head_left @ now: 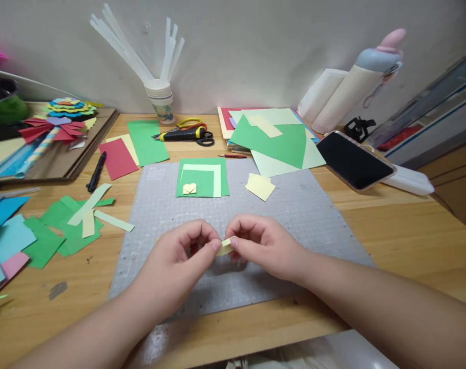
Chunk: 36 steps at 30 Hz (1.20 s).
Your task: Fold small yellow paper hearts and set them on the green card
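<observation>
Between both hands, just above the grey cutting mat (pixel 156 266), is a small folded piece of pale yellow paper (pixel 226 247). My left hand (pixel 187 248) pinches its left end between thumb and fingers. On the right end, my right hand (pixel 258 243) pinches it the same way, and the fingertips hide part of the paper. Beyond the hands lie stacked green squares (pixel 202 179), with a small folded yellow heart (pixel 189 188) on their lower left. To their right, pale yellow paper squares (pixel 260 186) rest on the mat.
Green scraps (pixel 44 241) and paper strips cover the left side. At the back are a cup of straws (pixel 164 110), scissors (pixel 206 139), a black-and-yellow cutter (pixel 181 135) and coloured sheets (pixel 275 141). A phone (pixel 356 160) and a bottle (pixel 352 92) stand at the right.
</observation>
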Each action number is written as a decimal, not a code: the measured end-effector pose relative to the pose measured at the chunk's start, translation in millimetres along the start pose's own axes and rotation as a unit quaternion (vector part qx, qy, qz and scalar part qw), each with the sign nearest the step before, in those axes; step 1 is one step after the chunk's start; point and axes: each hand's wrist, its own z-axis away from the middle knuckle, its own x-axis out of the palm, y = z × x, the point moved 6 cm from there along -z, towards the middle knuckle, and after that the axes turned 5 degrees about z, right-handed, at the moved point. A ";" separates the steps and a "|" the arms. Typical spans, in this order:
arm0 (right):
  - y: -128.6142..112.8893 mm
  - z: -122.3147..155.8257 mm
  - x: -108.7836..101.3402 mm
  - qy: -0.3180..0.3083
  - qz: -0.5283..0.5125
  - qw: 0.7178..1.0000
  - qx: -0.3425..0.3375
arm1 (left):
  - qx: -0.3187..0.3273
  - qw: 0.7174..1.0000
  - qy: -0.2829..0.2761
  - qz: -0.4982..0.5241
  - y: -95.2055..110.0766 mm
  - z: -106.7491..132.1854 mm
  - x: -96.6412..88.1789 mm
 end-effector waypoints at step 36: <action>-2.3 1.3 -3.1 0.013 0.044 0.999 -0.014 | -0.023 1.000 -0.017 0.011 -3.2 -4.3 -2.1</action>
